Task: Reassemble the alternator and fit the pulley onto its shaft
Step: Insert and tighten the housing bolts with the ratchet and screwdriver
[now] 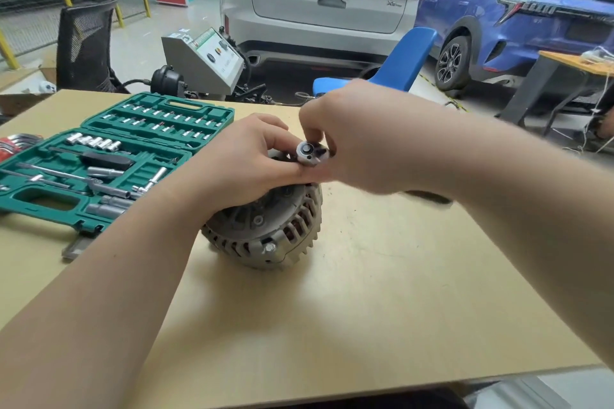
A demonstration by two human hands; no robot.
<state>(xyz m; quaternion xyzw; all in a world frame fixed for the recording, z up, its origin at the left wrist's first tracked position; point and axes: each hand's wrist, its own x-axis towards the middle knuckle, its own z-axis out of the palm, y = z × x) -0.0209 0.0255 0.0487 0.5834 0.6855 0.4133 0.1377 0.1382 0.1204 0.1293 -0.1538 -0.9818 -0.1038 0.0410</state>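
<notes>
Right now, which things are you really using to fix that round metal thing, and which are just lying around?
In use:
alternator, under the left hand
ratchet head, pinched by the right hand

Lying about:
green socket set, open on the table
red hex keys
blue chair

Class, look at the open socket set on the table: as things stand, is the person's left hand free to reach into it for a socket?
Probably not yet. The left hand grips the top of the alternator, steadying it while the right hand holds the ratchet head. The socket set lies open just beside the left hand, unobstructed, so letting go would suffice.
</notes>
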